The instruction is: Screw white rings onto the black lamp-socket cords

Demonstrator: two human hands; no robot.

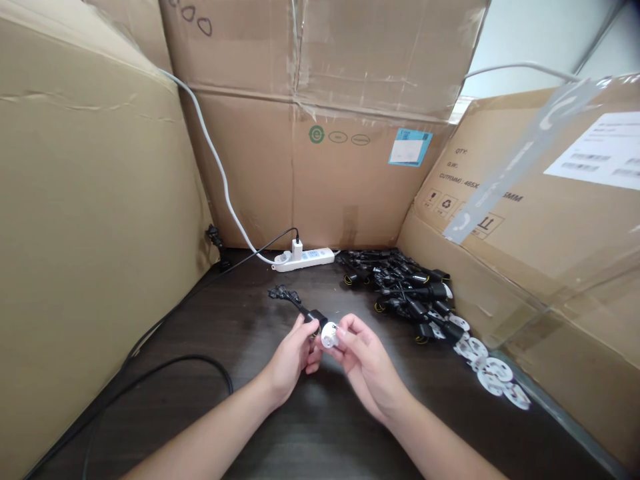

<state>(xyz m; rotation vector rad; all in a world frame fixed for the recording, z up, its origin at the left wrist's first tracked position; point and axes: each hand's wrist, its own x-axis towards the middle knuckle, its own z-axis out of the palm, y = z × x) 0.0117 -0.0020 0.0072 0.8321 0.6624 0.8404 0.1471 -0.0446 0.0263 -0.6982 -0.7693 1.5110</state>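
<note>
Left hand [290,357]: fingers curled around a black plastic housing [315,319], holding it up off the worktop [320,433].
Right hand [367,363]: thumb and fingers pinch a round white plastic disc [330,335] against the housing's end, so the two parts meet between the hands.
Trailing lead: a short black cord [295,301] runs from the housing toward the far edge of the worktop.
To the right: a heap of black cords [395,287], with loose white discs [487,373] lying nearer the front, seemingly sorted by kind.
Behind: a white power strip [305,260] with a white charger [297,250] plugged in, backed by cardboard boxes [360,180].
</note>
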